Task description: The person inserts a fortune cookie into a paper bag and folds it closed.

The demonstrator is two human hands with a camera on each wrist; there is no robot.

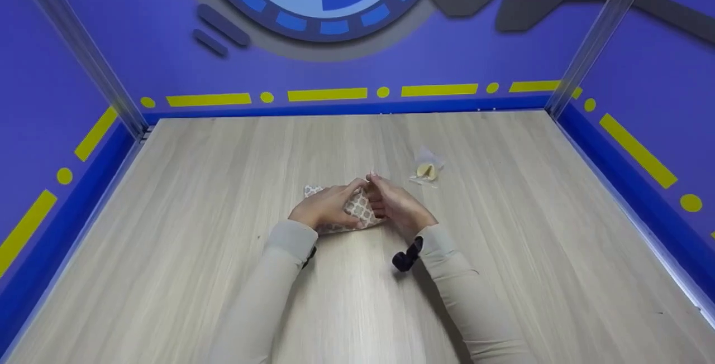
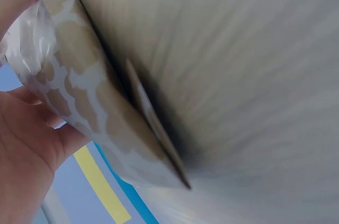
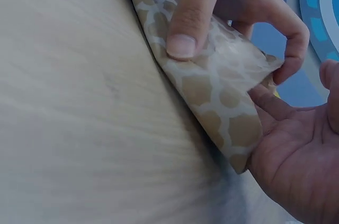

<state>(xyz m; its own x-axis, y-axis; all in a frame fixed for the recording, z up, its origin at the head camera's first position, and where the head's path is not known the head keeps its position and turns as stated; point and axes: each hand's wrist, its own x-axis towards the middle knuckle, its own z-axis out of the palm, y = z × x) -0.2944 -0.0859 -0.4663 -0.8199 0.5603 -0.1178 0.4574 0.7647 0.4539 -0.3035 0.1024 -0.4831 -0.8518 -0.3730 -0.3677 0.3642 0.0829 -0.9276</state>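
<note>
A small bag (image 1: 360,207) with a tan and white lattice pattern lies on its side on the table. My left hand (image 1: 329,205) grips it from the left, its thumb (image 3: 186,36) pressed on the near face and a finger pinching the upper lip. At the right end, the bag's mouth is spread apart. My right hand (image 1: 399,202) is at that mouth, palm facing it, fingers reaching to the bag and partly hidden behind its edge. Clear, shiny film shows near the mouth; what lies inside cannot be made out.
A fortune cookie (image 1: 427,172) in a clear wrapper lies on the table beyond my right hand. The wood-grain table (image 1: 223,185) is bordered by blue walls (image 1: 335,73) with yellow marks at the back and both sides.
</note>
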